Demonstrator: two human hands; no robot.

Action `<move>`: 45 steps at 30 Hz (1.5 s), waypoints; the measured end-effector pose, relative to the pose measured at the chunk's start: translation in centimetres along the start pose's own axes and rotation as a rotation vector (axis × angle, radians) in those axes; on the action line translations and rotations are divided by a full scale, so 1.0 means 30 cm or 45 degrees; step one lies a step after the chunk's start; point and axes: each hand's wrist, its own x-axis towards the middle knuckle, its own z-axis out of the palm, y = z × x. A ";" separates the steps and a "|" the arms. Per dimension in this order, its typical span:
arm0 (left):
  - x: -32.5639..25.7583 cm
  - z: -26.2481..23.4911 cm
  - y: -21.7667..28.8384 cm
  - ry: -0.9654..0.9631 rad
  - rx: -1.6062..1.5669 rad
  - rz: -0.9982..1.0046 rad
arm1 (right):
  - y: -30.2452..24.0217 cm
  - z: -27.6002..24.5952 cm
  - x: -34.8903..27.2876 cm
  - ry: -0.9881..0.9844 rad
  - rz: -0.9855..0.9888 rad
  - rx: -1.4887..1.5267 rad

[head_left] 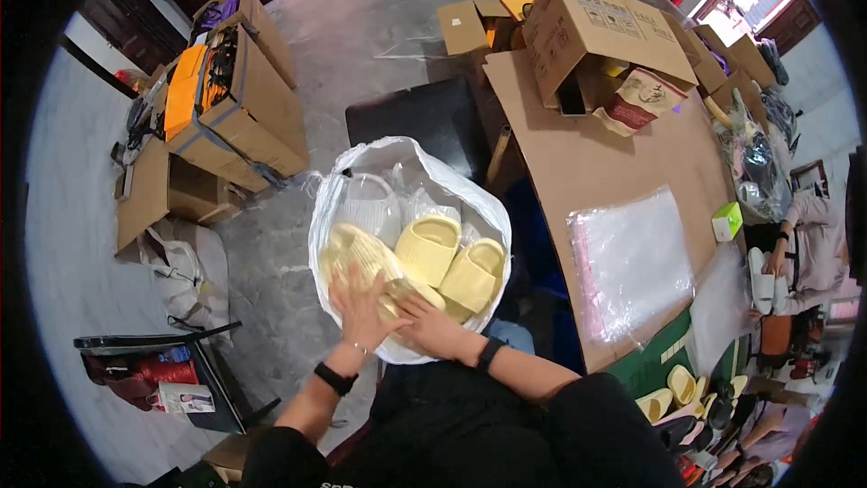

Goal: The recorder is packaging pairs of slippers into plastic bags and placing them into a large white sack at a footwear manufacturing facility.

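Note:
A white woven sack (321, 240) stands with its mouth wide in front of me, holding several pale yellow slippers. My left hand (359, 309) lies with fingers spread on a plastic-wrapped yellow slipper (357, 249) at the sack's left side. Close beside it, my right hand (435, 330) rests with stretched fingers against another yellow slipper (417, 293), partly covered by both hands. Farther in are a yellow slipper (429, 246) with its opening facing up and one more yellow slipper (473, 278) at the right. Clear bags with whitish slippers (370, 208) lie at the back of the sack.
To the right, a cardboard-covered table (614, 163) bears a stack of clear plastic bags (632, 262), a large carton (605, 32) and a green box (727, 222). A black stool (420, 122) stands beyond the sack. Cartons (257, 109) line the left. Other people (808, 244) work at far right.

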 end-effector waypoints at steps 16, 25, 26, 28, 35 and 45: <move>0.218 0.209 0.082 -0.655 0.434 0.232 | 0.592 -0.262 -0.011 -0.228 1.636 -0.342; 0.220 0.332 0.017 -0.802 0.502 0.132 | 0.432 -0.358 0.002 0.203 1.504 0.052; 0.224 0.367 0.002 -0.814 0.477 0.163 | 0.432 -0.351 -0.024 0.186 1.544 0.049; 0.227 0.363 0.056 -0.818 0.474 0.266 | 0.465 -0.333 -0.084 0.397 1.649 0.105; 0.204 0.295 0.155 -0.718 0.533 0.269 | 0.322 -0.383 -0.209 0.753 1.218 -0.005; 0.086 0.199 0.094 -0.285 0.331 0.429 | -0.170 -0.099 -0.955 1.139 2.062 -0.081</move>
